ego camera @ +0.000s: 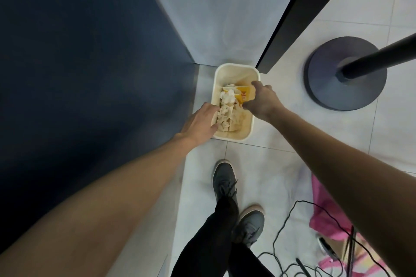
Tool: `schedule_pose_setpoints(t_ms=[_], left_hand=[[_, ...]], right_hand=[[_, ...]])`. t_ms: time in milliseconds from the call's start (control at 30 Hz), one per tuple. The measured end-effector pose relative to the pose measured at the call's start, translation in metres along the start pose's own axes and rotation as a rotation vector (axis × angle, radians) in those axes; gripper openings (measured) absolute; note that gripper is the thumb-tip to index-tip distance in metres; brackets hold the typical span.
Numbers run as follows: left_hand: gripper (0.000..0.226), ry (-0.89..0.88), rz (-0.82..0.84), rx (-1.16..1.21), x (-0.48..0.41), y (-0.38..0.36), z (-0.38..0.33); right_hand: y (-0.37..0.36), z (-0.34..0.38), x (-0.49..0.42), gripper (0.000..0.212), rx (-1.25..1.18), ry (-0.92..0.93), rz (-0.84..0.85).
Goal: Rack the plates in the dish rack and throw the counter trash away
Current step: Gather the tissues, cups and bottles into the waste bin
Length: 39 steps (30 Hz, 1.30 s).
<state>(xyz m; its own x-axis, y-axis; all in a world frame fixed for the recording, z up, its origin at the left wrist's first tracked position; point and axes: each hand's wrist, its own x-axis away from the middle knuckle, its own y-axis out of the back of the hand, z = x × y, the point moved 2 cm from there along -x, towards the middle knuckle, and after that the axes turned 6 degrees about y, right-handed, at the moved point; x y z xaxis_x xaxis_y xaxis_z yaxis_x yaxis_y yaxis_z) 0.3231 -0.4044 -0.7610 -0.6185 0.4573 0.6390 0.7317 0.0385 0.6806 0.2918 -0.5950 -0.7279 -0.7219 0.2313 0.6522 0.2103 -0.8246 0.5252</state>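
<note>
Cream waste bin (246, 128) on the tiled floor (258, 164), against a dark-blue cabinet (90, 51), holds crumpled paper (225, 117). The right hand (262, 99) grips a yellow carton (246, 93) above it, and the left hand (200, 122) rests loose-fingered at the rim. A stand base (326, 87) and black cable (285, 220) lie nearby.

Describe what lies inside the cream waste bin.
Crumpled white tissues and a yellow carton, which the right hand grips. The bin's bottom is covered; the left hand hides part of its left wall.
</note>
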Motion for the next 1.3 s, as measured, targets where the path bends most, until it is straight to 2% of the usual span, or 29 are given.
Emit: schedule_pose_setpoints(t_ms=[300, 533, 767, 933, 1167, 1300], left_hand=[[0.041, -0.035, -0.047, 0.079, 0.05, 0.0, -0.027], [0.04, -0.016, -0.152, 0.3, 0.112, 0.007, -0.069], [0.04, -0.03, -0.299, 0.334, 0.219, 0.037, -0.105], [0.04, -0.102, -0.414, 0.419, 0.313, 0.085, -0.142], [0.041, -0.252, -0.617, 0.527, 0.445, 0.169, -0.186], [0.039, -0.249, -0.715, 0.518, 0.507, 0.196, -0.185]], right_hand=[[0.004, -0.021, 0.068, 0.045, 0.082, 0.0, 0.044], [0.009, -0.015, 0.145, 0.047, 0.104, 0.102, 0.068], [0.034, 0.008, 0.249, 0.05, 0.135, 0.206, 0.074], [0.068, 0.045, 0.342, 0.051, 0.11, 0.339, 0.018], [0.104, 0.118, 0.457, 0.05, 0.111, 0.631, -0.106], [0.109, 0.161, 0.506, 0.047, 0.119, 0.788, -0.143]])
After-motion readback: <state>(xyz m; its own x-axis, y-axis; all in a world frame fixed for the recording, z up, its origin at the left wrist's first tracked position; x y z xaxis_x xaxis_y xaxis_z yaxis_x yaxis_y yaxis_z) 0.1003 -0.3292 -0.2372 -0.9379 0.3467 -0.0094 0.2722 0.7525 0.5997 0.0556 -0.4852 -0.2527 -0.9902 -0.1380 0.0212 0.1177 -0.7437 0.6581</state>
